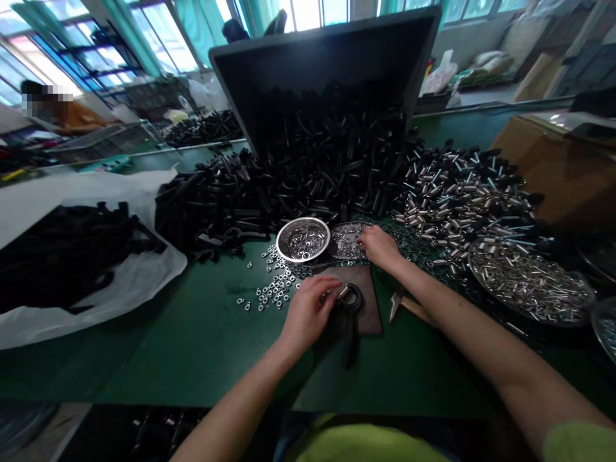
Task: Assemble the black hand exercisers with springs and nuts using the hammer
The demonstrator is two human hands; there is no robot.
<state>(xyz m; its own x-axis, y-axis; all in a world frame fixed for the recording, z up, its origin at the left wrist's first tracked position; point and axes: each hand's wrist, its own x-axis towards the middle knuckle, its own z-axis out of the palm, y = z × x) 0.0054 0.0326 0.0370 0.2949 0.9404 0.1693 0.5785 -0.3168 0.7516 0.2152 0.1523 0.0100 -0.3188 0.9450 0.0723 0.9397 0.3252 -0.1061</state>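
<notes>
My left hand (312, 307) is closed, its thumb and fingertips pinching a small metal spring (343, 292). The spring sits against the curved, ring-like end of a black handle-shaped part (351, 324), whose straight end points towards me. Beneath that part lies a flat dark metal plate (371, 314). My right hand (380, 248) reaches to a shallow dish (342, 241) of small metal pieces, fingers bunched at its right side; whatever is between the fingertips is hidden. Beside that dish is a round steel bowl (283, 251) holding small metal pins.
Loose metal nuts (274, 292) lie left of the plate. A hammer (397, 303) rests under my right forearm. Black parts (327, 167) spill from a tilted grey bin (231, 83). At right are parts with springs (462, 192), a tray of pins (534, 285) and a cardboard box (553, 173).
</notes>
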